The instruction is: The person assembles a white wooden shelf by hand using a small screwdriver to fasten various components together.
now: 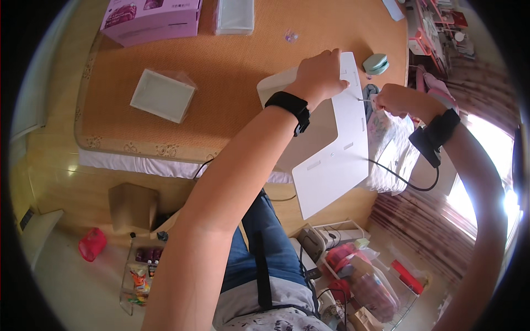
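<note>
Over the near part of the bed stands a white slotted panel assembly (353, 140), its boards joined at an angle, one end jutting past the bed's edge. My left hand (319, 79) is closed over its far part, thumb pressed on the white face. On the right, my right hand (393, 101) is closed around a screwdriver (364, 100). The thin metal shaft points left and its tip meets the panel near the right edge; the handle is mostly hidden by my fingers. A teal case (376, 64) lies just beyond my right hand.
The bed's brown woven mat (232, 99) carries a white tray in clear wrap (163, 95), another white tray (234, 16), a purple box (152, 22) and a small clear bag (291, 36). Floral bedding (389, 146) lies at right. Below stand a cardboard box (132, 207) and a loaded rack (359, 276).
</note>
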### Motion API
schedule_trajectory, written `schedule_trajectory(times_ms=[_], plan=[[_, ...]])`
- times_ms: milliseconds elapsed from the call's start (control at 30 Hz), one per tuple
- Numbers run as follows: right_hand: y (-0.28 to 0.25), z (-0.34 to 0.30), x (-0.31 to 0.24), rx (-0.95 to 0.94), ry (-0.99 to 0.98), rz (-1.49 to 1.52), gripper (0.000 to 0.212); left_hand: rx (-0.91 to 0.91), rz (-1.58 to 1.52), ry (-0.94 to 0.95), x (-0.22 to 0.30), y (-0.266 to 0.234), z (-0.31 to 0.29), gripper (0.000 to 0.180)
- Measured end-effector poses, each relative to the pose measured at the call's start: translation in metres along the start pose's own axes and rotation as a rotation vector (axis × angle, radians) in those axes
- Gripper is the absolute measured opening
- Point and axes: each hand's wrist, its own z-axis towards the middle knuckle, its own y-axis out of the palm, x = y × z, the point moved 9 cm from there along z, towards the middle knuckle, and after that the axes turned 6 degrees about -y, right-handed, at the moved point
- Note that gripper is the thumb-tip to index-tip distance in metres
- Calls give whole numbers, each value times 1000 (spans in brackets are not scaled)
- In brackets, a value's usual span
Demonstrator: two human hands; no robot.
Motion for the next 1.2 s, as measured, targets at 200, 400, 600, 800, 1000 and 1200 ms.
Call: schedule_trajectory(times_ms=[200,400,600,800,1000,1200], plan=[[-24,-16,-45,303,232,-858,16,1,-31,7,0,-3,0,66],[-6,-22,-76,263,-98,-1266,12,50,-61,34,2,-2,-1,65],[0,-16,-62,52,-113,-1029,13,19,-63,21,1,0,1,61],[-11,-16,-31,516,-152,-578,7,46,-32,38,1,3,1,59],[10,3,18,-90,148,-20,19,19,-31,5,1,6,3,58],[-15,-22,-52,346,68,-851,9,15,-49,24,0,2,0,63]])
